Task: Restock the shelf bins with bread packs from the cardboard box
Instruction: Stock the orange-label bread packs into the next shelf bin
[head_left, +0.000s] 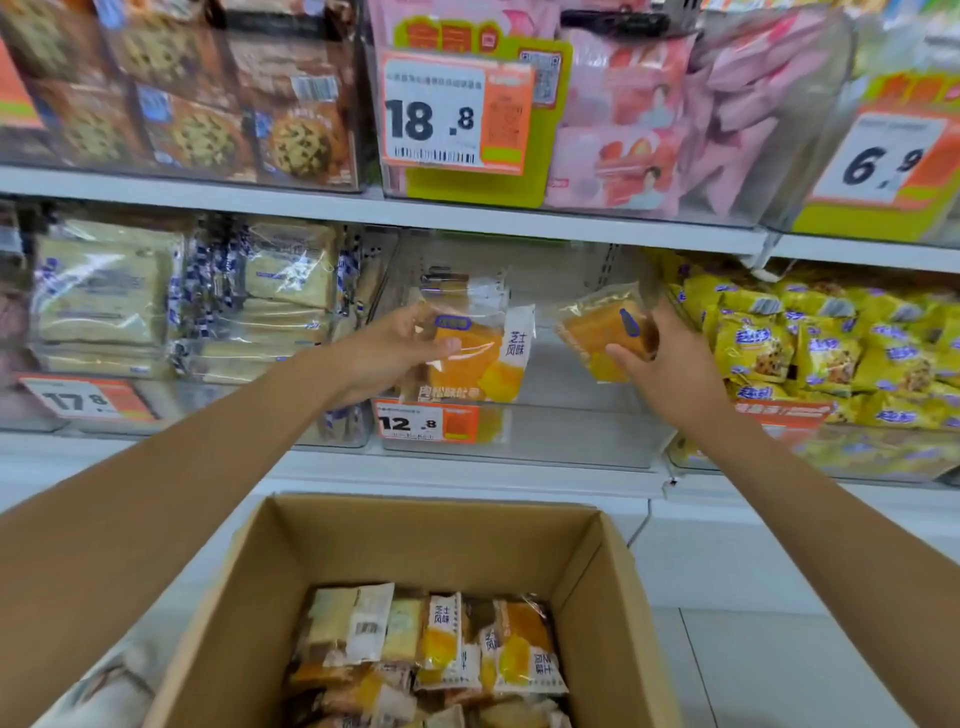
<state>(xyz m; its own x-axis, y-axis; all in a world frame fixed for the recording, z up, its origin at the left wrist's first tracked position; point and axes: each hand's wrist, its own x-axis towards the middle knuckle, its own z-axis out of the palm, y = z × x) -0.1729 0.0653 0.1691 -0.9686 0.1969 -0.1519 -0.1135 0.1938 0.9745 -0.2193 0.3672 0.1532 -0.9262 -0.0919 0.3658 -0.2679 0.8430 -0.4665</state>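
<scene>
Shop, snack aisle. White shelves (519, 218) carry clear bins (571, 431) packed with wrapped goods: cookies (208, 135), pink packs (623, 156), yellow packs (831, 353). Orange price tags (452, 119) on the bin fronts read 18.8, 12.8, 6.9. An open cardboard box (249, 597) of bread packs (441, 639) stands below the shelves.

the cardboard box (597, 597) runs off the bottom edge, so we lose its lowest bread packs (363, 696). above the box, small print on the 12.8 price tag (426, 422) is too blurred to read, and fingers of our left hand (384, 348) hide behind its pack (483, 364).
</scene>
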